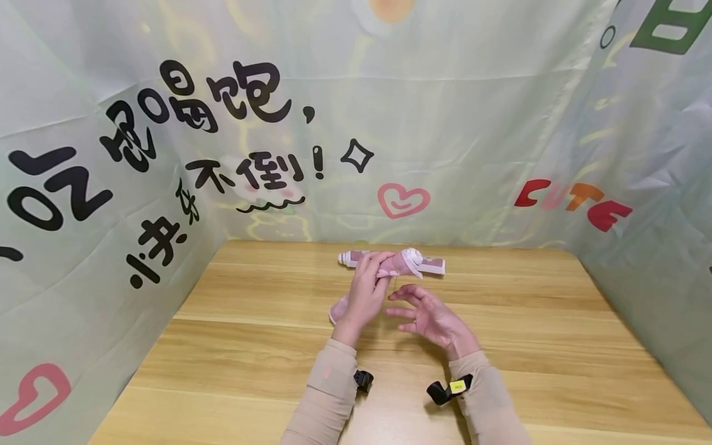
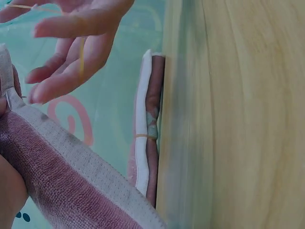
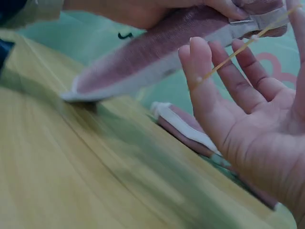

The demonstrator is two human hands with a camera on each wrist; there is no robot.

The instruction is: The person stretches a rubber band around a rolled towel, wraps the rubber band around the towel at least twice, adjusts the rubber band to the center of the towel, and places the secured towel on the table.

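Note:
My left hand [image 1: 367, 290] grips a rolled pink towel [image 1: 396, 264] with white edging, held slanted above the table. The towel's lower end shows beyond the wrist, near the tabletop. Just to the right of it, my right hand [image 1: 436, 318] is raised with its fingers spread, palm facing the towel. A thin yellow rubber band [image 3: 238, 50] stretches across the fingers of that hand. In the right wrist view the band passes in front of the towel's rolled end.
A second rolled pink-and-white towel [image 1: 436, 266], banded around its middle, lies at the back of the wooden table [image 1: 250, 371], behind my left hand. Printed fabric [image 1: 473, 136] hangs along the back and sides. Each wrist wears a black camera mount [image 1: 439, 393].

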